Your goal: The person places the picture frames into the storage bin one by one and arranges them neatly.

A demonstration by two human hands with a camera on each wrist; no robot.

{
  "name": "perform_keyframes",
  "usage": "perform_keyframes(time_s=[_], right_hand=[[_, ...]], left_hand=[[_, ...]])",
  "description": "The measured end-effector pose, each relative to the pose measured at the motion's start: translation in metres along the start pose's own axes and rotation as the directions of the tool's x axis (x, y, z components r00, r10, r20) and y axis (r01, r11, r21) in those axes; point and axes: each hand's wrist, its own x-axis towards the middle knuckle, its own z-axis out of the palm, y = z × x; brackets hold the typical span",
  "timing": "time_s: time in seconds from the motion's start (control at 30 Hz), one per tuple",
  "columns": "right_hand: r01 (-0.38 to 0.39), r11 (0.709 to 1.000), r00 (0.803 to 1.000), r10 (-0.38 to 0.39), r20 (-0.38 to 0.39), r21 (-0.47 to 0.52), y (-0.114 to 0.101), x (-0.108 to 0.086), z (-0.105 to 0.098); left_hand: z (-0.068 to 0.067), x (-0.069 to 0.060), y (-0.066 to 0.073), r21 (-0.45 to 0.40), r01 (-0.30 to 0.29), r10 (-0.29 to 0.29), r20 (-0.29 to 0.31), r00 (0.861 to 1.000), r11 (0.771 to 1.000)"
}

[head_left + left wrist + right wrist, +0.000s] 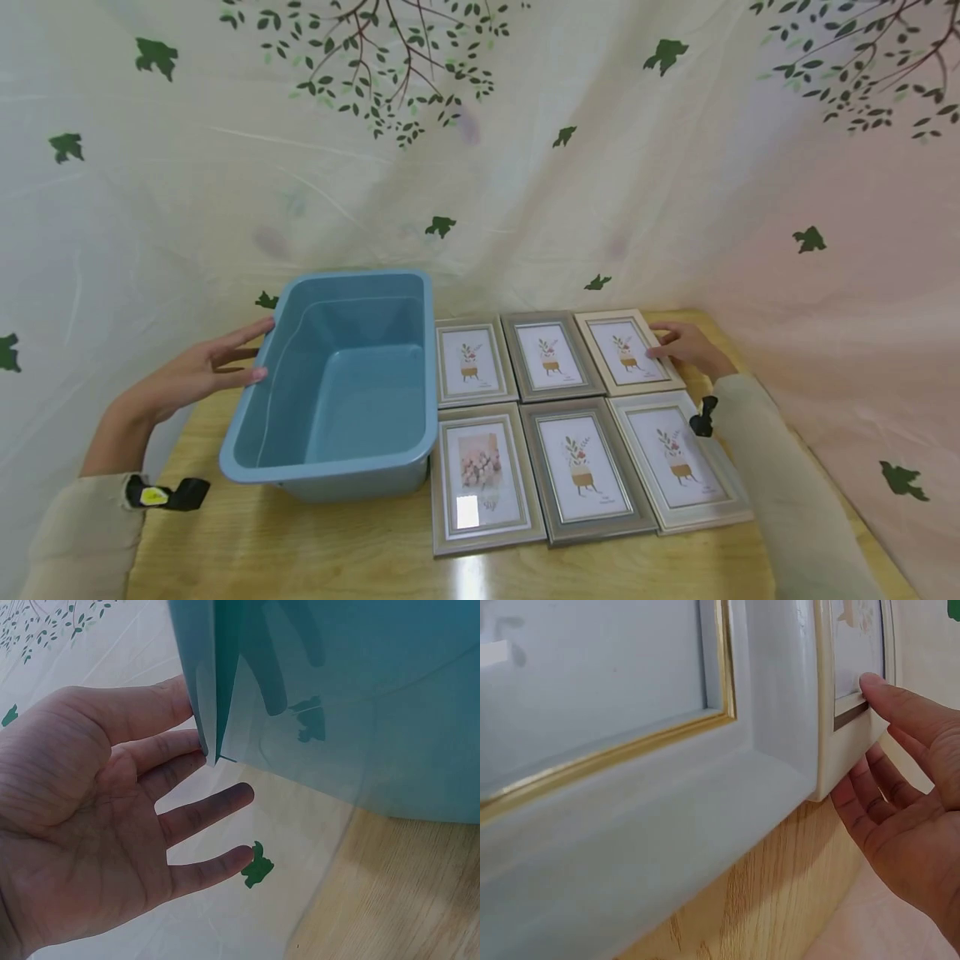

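Note:
My left hand (191, 375) touches the left rim of a blue plastic basin (330, 475) with thumb and fingertips. In the left wrist view, its fingers (199, 817) are spread and fairly straight, and the thumb tip is hidden behind the rim. At the far right, my right hand (693, 348) grips the outer edge of a cream picture frame (671, 383), thumb on its front and fingers curled at its side and underside. A white picture frame (772, 690) fills much of the right wrist view.
Beside the basin lie more picture frames, a beige one (495, 398), two grey-brown ones (551, 400) (600, 537) and a champagne one (487, 546), in two rows. The wooden table (337, 550) meets a leaf-printed cloth (510, 167) behind.

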Motion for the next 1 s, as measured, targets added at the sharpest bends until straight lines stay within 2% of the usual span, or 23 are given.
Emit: perform_keyframes(time_s=[0.27,0.77,1.0], right_hand=[[-0.019,1.0,0.999,0.02,-0.049,0.024,-0.001,0.0,0.007],[-0.047,0.999,0.994,0.046,-0.101,-0.005,-0.017,-0.005,0.009],[-0.096,0.994,0.989,0.09,-0.116,-0.053,-0.012,0.001,0.008]], left_hand=[[0.001,-0.002,-0.002,-0.01,-0.014,0.014,-0.005,1.0,1.0],[0.001,0.001,0.0,-0.011,0.011,-0.011,0.001,1.0,1.0],[0.001,0.0,0.0,-0.017,0.0,0.0,0.002,1.0,1.0]])
